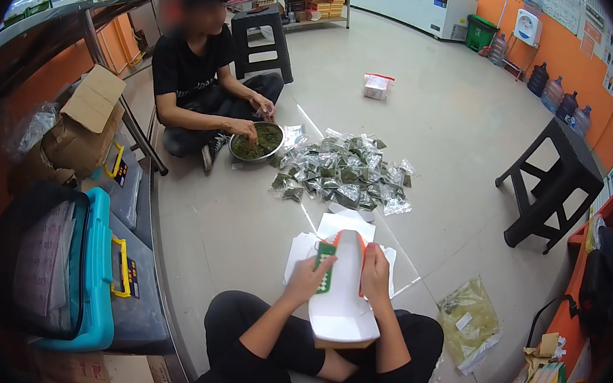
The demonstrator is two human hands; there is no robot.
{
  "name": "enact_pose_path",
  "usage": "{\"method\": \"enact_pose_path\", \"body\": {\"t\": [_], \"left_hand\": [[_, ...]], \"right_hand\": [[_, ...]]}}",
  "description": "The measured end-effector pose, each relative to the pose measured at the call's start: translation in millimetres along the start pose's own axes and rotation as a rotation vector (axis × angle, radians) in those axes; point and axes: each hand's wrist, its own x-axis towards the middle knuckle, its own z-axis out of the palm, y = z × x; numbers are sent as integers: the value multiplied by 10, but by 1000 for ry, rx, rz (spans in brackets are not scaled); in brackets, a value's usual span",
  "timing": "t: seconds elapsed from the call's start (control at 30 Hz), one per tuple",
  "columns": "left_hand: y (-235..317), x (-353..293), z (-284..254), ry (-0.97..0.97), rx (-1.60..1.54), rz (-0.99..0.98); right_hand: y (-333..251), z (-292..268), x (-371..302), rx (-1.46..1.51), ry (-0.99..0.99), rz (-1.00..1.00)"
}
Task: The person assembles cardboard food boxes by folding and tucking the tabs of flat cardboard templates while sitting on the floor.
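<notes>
Over the lap, the left hand (307, 279) and right hand (374, 273) pinch the side edges of a white carton (342, 287), its long axis running away from the person, open end nearest. Beyond the carton lie flat white sheets (344, 227), then a heap of small bags (345, 172), where another person reaches into a metal bowl (256, 142).

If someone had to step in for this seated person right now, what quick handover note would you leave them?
Left hand: holds the left edge of a flat white carton, half folded, above the lap.
Right hand: grips its right edge.
More flat white sheets lie on the floor just ahead.
Beyond them, a pile of small filled clear packets.
A second person has both hands at a metal bowl of green leaves.
No finished carton shows.
</notes>
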Motion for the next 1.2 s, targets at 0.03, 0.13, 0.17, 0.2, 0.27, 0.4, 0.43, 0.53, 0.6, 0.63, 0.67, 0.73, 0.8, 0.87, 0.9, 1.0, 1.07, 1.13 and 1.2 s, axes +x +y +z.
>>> {"method": "enact_pose_path", "body": {"t": [0.03,0.13,0.17,0.2,0.27,0.4,0.43,0.53,0.6,0.63,0.67,0.73,0.8,0.87,0.9,1.0,1.07,1.13,1.2], "left_hand": [[1,27,-83,49,39,19],[4,198,-507,228,17,15],[32,261,-631,304,17,68],[59,335,-741,371,11,128],[1,423,-1131,362,13,106],[-341,659,-1768,282,105,47],[-393,709,-1855,253,171,-13],[-565,866,-2151,252,280,-52],[-775,913,-2397,393,269,-29],[-863,931,-2462,397,274,-33],[-934,948,-2455,592,566,-84],[-1016,926,-2318,760,862,-148],[-806,927,-1794,676,861,-96],[-712,870,-1449,521,882,-28],[-711,856,-1266,355,861,1],[-936,842,-711,-50,937,-1],[-1229,865,-497,-345,906,-157],[-1484,879,-359,-441,971,-309],[-1613,875,-285,-552,1024,-446]], "right_hand": [[-61,-42,-1,96,-46,49],[-52,-160,65,139,-88,83],[-16,-216,92,77,-80,75],[-27,-287,101,65,-52,59],[-45,-279,100,82,-54,74],[-25,-244,91,33,-114,89],[-22,-247,94,40,-105,86],[-101,-246,75,-91,-163,115],[-114,-186,67,-89,-184,110],[-109,-163,67,-102,-201,106],[-104,-167,70,-104,-199,114],[-71,-173,89,-127,-196,90],[-38,-265,103,-181,-183,126],[0,-262,119,-222,-210,128],[60,-281,125,-230,-208,141],[184,-278,173,-336,-249,144],[276,-232,214,-437,-360,277],[409,-139,210,-563,-429,322],[579,-86,194,-700,-478,373]]}}
